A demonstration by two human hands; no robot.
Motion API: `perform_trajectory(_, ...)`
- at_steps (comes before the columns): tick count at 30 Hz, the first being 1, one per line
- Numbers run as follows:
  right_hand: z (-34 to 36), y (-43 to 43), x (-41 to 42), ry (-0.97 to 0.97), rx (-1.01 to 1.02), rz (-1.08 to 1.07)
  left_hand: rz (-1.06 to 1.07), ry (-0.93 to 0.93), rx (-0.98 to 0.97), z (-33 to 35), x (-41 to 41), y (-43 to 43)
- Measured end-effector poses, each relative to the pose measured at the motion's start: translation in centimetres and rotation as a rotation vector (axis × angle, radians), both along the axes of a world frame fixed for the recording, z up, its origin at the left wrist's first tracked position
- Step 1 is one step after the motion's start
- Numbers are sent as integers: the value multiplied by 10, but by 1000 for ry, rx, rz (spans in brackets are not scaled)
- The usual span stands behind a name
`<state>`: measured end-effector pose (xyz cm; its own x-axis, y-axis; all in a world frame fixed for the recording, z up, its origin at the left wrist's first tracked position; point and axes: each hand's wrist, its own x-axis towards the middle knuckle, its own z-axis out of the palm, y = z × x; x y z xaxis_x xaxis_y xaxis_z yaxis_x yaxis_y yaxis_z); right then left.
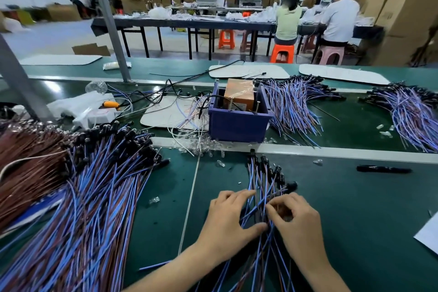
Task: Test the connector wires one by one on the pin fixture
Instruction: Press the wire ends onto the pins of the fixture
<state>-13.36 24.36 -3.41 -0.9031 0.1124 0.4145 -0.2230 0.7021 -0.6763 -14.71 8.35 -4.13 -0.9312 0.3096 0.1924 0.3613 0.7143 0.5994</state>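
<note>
Your left hand (227, 220) is gripping a small bundle of connector wires (262, 180) on the green counter (355, 208), while your right hand (299, 224), fingers curled, is pinching strands in it; the pin fixture (239, 114) is sitting well beyond.

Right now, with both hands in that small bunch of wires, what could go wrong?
The wires of the small bundle cross each other, so the right hand, pinching among them, may drag neighbours along. The big pile lies close on the left; strands could get mixed in.
</note>
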Motion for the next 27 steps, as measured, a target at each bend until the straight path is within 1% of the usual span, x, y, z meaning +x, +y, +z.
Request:
perform_trajectory(3,-4,-5,0,16,54,66,-34,-51,109,10,-6,-7)
perform_trajectory(5,-7,-8,0,26,99,92,35,-5,40,24,-20,-31)
perform_trajectory(7,-7,-9,-1,22,125,100,237,112,-120,42,-38,-74)
perform_trajectory(8,-8,-10,-1,23,145,107,348,172,-238,50,-45,-100)
perform_trajectory(9,-8,-12,-2,30,163,120,443,200,-384,56,-49,-128)
perform_trajectory(10,-10,-12,-3,39,177,124,494,175,-539,58,-52,-150)
perform_trajectory(12,-11,-11,-4,68,196,106,478,57,-810,56,-51,-175)
perform_trajectory(13,-11,-11,-5,84,198,97,450,40,-891,50,-48,-182)
perform_trajectory(14,-12,-11,-4,99,202,81,428,64,-929,45,-46,-185)
perform_trajectory(17,-12,-9,-2,125,158,51,444,163,-922,35,-44,-187)
perform_trajectory(20,-3,-7,6,80,-5,44,508,210,-915,31,-49,-185)
perform_trajectory(23,8,-8,15,47,-165,32,514,190,-913,30,-52,-176)
perform_trajectory(25,11,-9,18,11,-203,66,515,225,-854,35,-56,-172)
perform_trajectory(27,13,-7,22,-46,-215,157,514,317,-689,45,-62,-168)
